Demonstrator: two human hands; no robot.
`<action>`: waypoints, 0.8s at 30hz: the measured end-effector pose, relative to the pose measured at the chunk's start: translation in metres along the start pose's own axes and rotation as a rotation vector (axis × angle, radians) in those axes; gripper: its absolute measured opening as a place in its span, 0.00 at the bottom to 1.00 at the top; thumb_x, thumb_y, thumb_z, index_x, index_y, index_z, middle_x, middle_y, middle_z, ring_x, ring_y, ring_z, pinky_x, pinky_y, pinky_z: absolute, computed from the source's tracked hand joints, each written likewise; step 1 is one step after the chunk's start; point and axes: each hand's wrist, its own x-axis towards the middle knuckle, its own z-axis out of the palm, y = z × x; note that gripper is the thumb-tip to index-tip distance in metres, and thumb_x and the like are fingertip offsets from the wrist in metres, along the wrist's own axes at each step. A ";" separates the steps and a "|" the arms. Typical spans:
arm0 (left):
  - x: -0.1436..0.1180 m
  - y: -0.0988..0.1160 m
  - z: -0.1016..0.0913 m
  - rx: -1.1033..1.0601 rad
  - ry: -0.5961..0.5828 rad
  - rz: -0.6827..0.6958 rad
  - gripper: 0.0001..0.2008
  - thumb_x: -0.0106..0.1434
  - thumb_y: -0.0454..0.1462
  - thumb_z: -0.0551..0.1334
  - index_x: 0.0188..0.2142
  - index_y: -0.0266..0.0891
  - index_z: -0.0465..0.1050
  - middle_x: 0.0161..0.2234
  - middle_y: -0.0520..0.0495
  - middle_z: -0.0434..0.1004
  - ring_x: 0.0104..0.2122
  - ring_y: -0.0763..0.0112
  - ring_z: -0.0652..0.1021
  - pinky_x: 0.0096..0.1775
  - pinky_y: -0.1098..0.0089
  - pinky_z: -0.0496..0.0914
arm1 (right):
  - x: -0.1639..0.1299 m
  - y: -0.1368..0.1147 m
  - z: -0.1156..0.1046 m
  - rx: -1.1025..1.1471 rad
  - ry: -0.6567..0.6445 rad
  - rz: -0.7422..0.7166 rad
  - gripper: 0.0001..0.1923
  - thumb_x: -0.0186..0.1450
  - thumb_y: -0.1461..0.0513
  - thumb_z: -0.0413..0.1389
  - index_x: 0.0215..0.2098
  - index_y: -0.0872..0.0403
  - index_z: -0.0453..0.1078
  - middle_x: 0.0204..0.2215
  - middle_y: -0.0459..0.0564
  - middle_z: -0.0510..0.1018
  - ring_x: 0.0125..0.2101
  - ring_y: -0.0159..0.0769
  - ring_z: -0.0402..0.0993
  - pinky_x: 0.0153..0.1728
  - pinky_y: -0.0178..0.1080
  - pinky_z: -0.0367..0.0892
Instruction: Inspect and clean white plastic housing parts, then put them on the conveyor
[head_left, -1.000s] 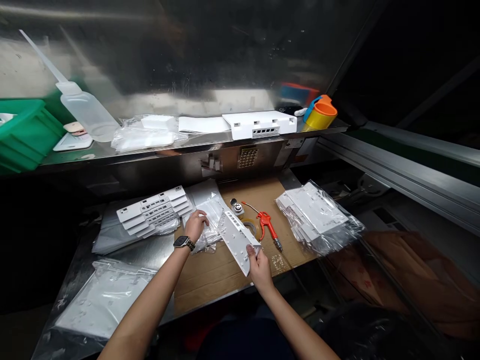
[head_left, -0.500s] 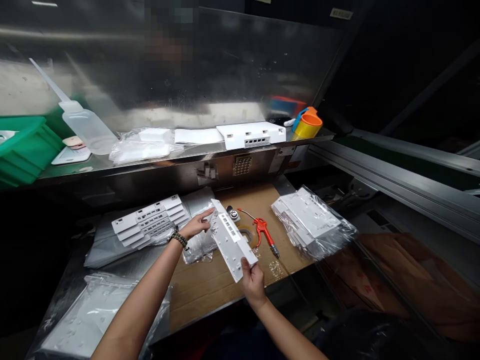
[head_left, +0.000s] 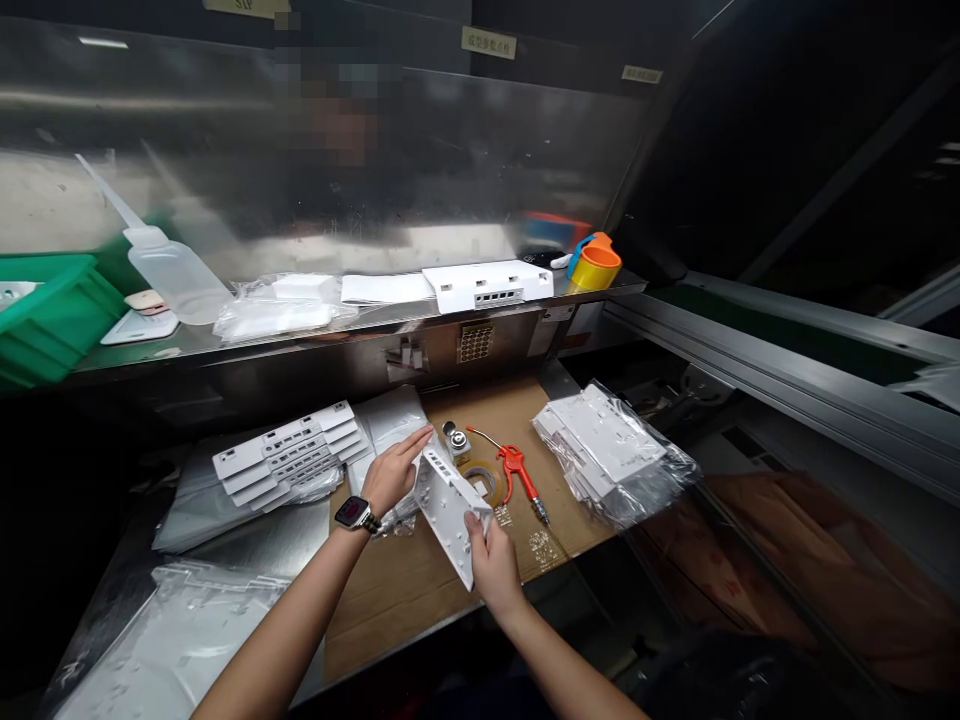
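A white plastic panel [head_left: 446,510] with a row of slots and small bosses is held tilted above the cardboard. My right hand [head_left: 495,565] grips its near end, thumb on the face and fingers behind. Along the panel's far left edge lies my left hand [head_left: 394,470], fingers stretched out and touching the edge; its thumb is partly hidden. Just beyond the panel are a roll of clear tape [head_left: 484,478], a small lidded jar [head_left: 457,440] and a red air blow gun [head_left: 521,470].
Stacked white panels [head_left: 289,455] lie left on plastic bags, bagged panels [head_left: 607,440] right, another bag [head_left: 195,630] front left. The shelf carries a green bin [head_left: 60,310], squeeze bottle [head_left: 176,275], one panel [head_left: 491,285] and tape rolls [head_left: 598,262]. A metal rail [head_left: 750,350] runs right.
The panel has turned, showing more of its slotted side wall. My left hand has rolled over, its fingers now along the panel's edge and the watch showing. The camera view has shifted slightly.
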 end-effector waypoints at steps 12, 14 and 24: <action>-0.060 0.123 0.007 -0.267 0.064 0.022 0.43 0.64 0.27 0.53 0.73 0.59 0.44 0.73 0.43 0.52 0.22 0.82 0.69 0.28 0.73 0.71 | -0.003 -0.038 -0.067 0.225 0.127 0.056 0.29 0.68 0.41 0.57 0.45 0.58 0.80 0.37 0.56 0.85 0.38 0.45 0.81 0.42 0.43 0.76; -0.055 0.152 0.007 -0.306 0.114 0.009 0.43 0.65 0.27 0.53 0.73 0.63 0.44 0.74 0.44 0.51 0.22 0.83 0.68 0.28 0.73 0.71 | -0.007 -0.055 -0.083 0.298 0.131 0.042 0.28 0.67 0.42 0.58 0.46 0.57 0.80 0.37 0.56 0.85 0.38 0.45 0.81 0.42 0.43 0.76; -0.009 0.230 0.043 -0.286 -0.010 0.220 0.50 0.56 0.21 0.51 0.74 0.60 0.43 0.72 0.43 0.56 0.21 0.81 0.69 0.28 0.72 0.69 | 0.003 -0.084 -0.218 0.215 0.522 0.049 0.30 0.65 0.43 0.60 0.49 0.59 0.79 0.41 0.60 0.85 0.42 0.54 0.83 0.42 0.49 0.79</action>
